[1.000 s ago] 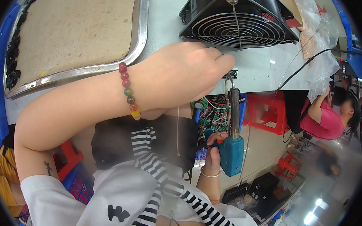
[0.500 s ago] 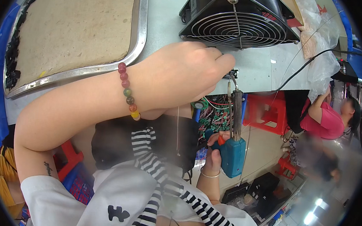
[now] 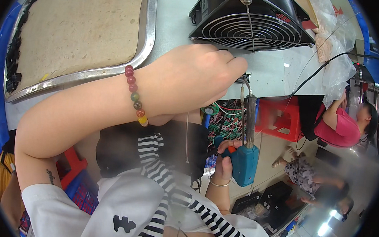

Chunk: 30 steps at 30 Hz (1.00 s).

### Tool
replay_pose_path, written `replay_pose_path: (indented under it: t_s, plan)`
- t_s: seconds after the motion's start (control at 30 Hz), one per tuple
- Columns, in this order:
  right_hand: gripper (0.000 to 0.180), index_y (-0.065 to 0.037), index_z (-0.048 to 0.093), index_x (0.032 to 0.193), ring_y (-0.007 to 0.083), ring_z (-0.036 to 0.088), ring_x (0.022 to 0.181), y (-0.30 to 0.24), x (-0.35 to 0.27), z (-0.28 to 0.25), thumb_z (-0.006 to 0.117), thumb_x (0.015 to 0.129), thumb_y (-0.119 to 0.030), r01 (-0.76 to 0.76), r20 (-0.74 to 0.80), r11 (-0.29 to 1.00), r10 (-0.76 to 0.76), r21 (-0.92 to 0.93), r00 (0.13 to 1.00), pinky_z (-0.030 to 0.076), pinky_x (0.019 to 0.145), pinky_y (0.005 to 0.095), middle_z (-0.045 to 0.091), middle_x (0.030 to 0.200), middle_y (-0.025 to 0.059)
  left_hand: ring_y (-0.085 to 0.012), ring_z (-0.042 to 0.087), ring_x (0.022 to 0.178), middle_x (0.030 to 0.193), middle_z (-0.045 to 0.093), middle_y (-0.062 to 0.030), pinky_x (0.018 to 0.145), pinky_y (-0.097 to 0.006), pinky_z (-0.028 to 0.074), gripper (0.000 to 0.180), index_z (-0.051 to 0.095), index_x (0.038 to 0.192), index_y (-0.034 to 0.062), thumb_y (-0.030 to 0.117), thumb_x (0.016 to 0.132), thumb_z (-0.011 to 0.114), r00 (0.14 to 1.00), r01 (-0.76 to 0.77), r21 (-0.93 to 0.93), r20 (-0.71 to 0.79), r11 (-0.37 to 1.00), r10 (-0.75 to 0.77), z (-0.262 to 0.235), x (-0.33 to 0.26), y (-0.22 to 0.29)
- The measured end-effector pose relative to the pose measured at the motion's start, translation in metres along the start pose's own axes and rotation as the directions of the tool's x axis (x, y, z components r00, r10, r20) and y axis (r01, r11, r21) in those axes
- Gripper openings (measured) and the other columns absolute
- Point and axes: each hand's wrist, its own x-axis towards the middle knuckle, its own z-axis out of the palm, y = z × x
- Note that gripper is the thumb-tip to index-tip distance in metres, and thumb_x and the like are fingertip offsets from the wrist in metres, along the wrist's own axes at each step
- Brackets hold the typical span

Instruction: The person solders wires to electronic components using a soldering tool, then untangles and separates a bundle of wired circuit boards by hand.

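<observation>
The right hand (image 3: 224,164) holds the iron (image 3: 245,163), tip (image 3: 247,84) by the part (image 3: 245,76) near the edge of the bench (image 3: 266,69); the left hand (image 3: 201,71) adjoins the part, its grip hidden, state undetermined; steady tip contact advised.

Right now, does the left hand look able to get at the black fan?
Probably yes: the left hand is close to the black fan, on its near side, with nothing visible blocking the way. It may first need to leave the small black part beside it.

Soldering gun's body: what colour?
The soldering gun has a teal body, best seen in the head view.
</observation>
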Motion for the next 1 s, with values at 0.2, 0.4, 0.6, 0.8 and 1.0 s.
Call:
replay_pose_path:
  t_s: [0.2,0.4,0.6,0.8,1.0]
  plan:
    - [0.054,-0.004,0.051,0.1,0.0171,0.057,0.07,-0.0047,0.0014,0.0012,0.08,0.074,-0.042,-0.047,-0.008,0.999,0.047,0.015,0.999,0.044,0.064,0.0277,0.052,0.085,0.0052,-0.0334,0.059,0.073,0.077,0.055,-0.0139,0.065,-0.042,0.049,0.016,0.049,0.093,0.0009,0.006,0.08,0.058,1.0,0.01,-0.001,-0.002,1.0,-0.01,0.0021,0.0019,0.0005]
    - [0.057,-0.004,0.05,0.099,0.0166,0.057,0.07,-0.0027,0.0008,0.0016,0.081,0.074,-0.044,-0.042,-0.033,0.999,0.042,0.01,0.999,0.043,0.063,0.027,0.052,0.083,0.0051,-0.0337,0.059,0.073,0.077,0.055,-0.014,0.066,-0.042,0.049,0.016,0.048,0.093,0.0012,0.006,0.08,0.058,1.0,0.006,-0.001,0.005,1.0,-0.006,0.0012,0.0017,0.0004]
    - [0.057,-0.004,0.051,0.101,0.0169,0.057,0.071,-0.0029,0.0006,0.0022,0.08,0.073,-0.044,-0.032,-0.025,0.999,0.032,-0.003,0.999,0.043,0.063,0.0269,0.052,0.083,0.0049,-0.0338,0.059,0.073,0.077,0.056,-0.0141,0.065,-0.042,0.049,0.017,0.049,0.093,0.001,0.006,0.08,0.058,1.0,0.009,0.004,-0.002,1.0,-0.009,0.0008,0.0016,0.0015]
    - [0.057,-0.003,0.052,0.101,0.0173,0.058,0.07,-0.0074,0.002,0.0069,0.08,0.073,-0.045,-0.021,-0.05,1.0,0.022,0.002,0.999,0.043,0.063,0.0277,0.052,0.082,0.0055,-0.0339,0.059,0.073,0.078,0.056,-0.0142,0.065,-0.042,0.049,0.017,0.049,0.094,0.0009,0.006,0.08,0.058,1.0,0.011,0.006,0.008,1.0,-0.011,0.0006,0.0017,0.0011]
    - [0.056,-0.003,0.053,0.101,0.0175,0.058,0.069,-0.0038,0.0009,0.004,0.077,0.076,-0.046,0.019,-0.046,0.999,-0.021,-0.047,0.999,0.043,0.063,0.0282,0.052,0.082,0.0061,-0.0339,0.059,0.073,0.078,0.056,-0.0144,0.065,-0.042,0.049,0.017,0.049,0.094,0.0008,0.006,0.08,0.058,1.0,0.008,0.004,0.007,1.0,-0.008,0.0008,0.0021,0.0006]
